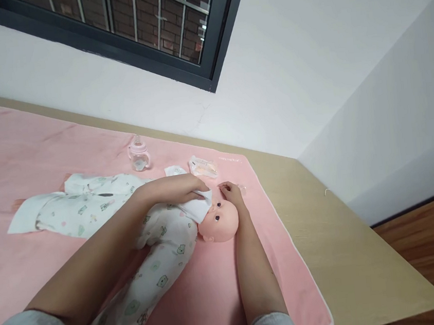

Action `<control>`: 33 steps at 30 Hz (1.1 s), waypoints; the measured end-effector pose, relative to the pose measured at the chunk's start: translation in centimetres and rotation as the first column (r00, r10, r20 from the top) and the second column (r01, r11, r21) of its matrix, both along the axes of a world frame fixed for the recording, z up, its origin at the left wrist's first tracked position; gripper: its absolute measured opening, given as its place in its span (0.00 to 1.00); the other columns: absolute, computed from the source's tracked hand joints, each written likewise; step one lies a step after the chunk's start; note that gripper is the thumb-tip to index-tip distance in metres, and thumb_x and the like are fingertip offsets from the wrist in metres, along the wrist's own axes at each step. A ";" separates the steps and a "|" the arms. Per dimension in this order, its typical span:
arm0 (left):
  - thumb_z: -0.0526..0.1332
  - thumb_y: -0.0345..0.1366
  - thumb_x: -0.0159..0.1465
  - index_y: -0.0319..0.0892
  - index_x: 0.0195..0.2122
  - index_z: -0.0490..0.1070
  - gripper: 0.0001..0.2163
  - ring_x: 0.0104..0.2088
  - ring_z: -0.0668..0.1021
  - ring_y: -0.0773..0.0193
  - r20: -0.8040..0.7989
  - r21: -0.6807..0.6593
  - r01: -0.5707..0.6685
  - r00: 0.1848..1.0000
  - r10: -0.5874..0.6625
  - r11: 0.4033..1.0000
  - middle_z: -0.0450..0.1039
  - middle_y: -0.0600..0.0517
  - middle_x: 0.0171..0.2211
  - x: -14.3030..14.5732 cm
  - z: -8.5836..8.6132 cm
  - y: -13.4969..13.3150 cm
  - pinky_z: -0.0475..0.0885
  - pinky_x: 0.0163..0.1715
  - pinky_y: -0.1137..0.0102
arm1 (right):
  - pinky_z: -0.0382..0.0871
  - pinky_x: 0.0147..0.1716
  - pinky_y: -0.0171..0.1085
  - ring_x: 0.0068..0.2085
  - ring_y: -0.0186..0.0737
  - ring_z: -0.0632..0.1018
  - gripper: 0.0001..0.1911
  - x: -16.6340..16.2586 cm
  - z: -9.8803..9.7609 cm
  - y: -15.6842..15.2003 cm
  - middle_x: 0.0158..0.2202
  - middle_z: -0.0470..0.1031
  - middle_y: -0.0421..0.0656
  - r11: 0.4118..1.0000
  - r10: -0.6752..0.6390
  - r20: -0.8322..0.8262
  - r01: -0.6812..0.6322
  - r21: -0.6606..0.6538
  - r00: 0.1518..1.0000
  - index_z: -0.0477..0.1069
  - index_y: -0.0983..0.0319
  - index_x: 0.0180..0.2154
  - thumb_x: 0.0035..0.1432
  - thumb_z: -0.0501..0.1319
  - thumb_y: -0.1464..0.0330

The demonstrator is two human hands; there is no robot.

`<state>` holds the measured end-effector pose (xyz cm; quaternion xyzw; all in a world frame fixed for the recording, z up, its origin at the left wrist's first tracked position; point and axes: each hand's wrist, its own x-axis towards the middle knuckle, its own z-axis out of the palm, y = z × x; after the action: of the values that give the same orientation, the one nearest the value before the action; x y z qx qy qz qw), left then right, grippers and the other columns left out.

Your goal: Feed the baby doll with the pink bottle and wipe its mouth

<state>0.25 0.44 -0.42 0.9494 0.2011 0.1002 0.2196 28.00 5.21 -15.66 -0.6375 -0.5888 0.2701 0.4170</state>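
A baby doll [221,226] lies on its back on a pink mat [214,287], its head toward the right. It wears white clothes [89,204] printed with small bears. My left hand [183,187] is closed on a white cloth [197,210], which lies over the doll's chin and upper chest by the mouth. Beyond the head, my right hand [231,192] rests beside it with fingers loosely bent and nothing visible in them. My right forearm runs along the top of the doll's head. A small clear object [242,187], partly hidden, sits just behind the right hand.
A pink-handled baby bottle [139,155] stands upright near the mat's far edge. Right of it lies a clear plastic packet [203,167]. The wooden board [304,215] extends past the mat to a white wall [265,100] with a dark-framed window [207,73].
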 end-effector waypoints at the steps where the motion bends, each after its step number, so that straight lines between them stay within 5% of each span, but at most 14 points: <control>1: 0.52 0.27 0.60 0.42 0.25 0.53 0.09 0.26 0.65 0.64 -0.008 -0.012 0.010 1.000 -0.010 1.000 0.62 0.53 0.24 0.2 0.1 -0.3 0.56 0.25 0.71 | 0.71 0.46 0.39 0.40 0.39 0.77 0.10 0.0 0.0 0.0 0.40 0.80 0.44 1.000 0.000 0.000 0.000 0.000 1.000 0.75 0.61 0.34 0.53 0.55 0.68; 12: 0.52 0.27 0.61 0.42 0.24 0.52 0.10 0.24 0.64 0.65 0.031 -0.013 -0.026 0.999 0.026 1.000 0.59 0.54 0.23 0.7 0.1 -0.5 0.56 0.24 0.71 | 0.71 0.46 0.39 0.40 0.38 0.77 0.09 -0.3 0.5 -0.4 0.40 0.80 0.44 1.000 -0.003 -0.019 0.003 -0.009 1.000 0.75 0.61 0.33 0.53 0.56 0.68; 18: 0.52 0.29 0.63 0.42 0.25 0.57 0.09 0.26 0.68 0.63 0.012 0.033 -0.106 0.994 0.105 0.994 0.66 0.52 0.25 0.3 -0.2 0.3 0.59 0.26 0.70 | 0.71 0.46 0.39 0.40 0.39 0.77 0.09 -0.5 1.3 -0.5 0.40 0.80 0.45 1.000 -0.001 -0.047 0.001 -0.017 0.999 0.74 0.62 0.33 0.52 0.57 0.68; 23: 0.50 0.32 0.65 0.40 0.37 0.70 0.09 0.47 0.73 0.56 0.271 0.083 -0.246 0.938 0.215 0.966 0.72 0.46 0.45 -0.6 0.4 0.6 0.66 0.47 0.66 | 0.72 0.46 0.40 0.43 0.40 0.77 0.13 -1.8 7.1 -1.7 0.46 0.78 0.46 0.982 0.155 -0.156 -0.135 0.132 0.975 0.75 0.61 0.40 0.54 0.60 0.64; 28: 0.51 0.34 0.65 0.42 0.38 0.75 0.12 0.62 0.61 0.51 0.357 0.110 -0.367 0.882 0.308 0.924 0.63 0.45 0.60 -1.6 0.5 1.0 0.58 0.61 0.55 | 0.69 0.53 0.41 0.57 0.42 0.72 0.14 -5.8 14.1 -5.3 0.54 0.73 0.44 0.855 0.417 -0.012 -0.388 0.344 0.909 0.74 0.55 0.46 0.59 0.62 0.59; 33: 0.52 0.32 0.63 0.42 0.41 0.76 0.13 0.66 0.55 0.49 0.322 0.142 -0.368 0.895 0.309 0.919 0.59 0.45 0.64 -2.2 0.4 1.4 0.53 0.63 0.49 | 0.62 0.61 0.46 0.64 0.43 0.64 0.14 -9.6 15.9 -8.2 0.60 0.66 0.42 0.836 0.354 0.263 -0.430 0.342 0.897 0.72 0.51 0.49 0.60 0.63 0.60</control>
<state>-1.99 1.84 -0.06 0.8911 0.3181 0.2962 0.1301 18.44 -2.95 0.21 -0.4291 -0.7858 0.1655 0.4135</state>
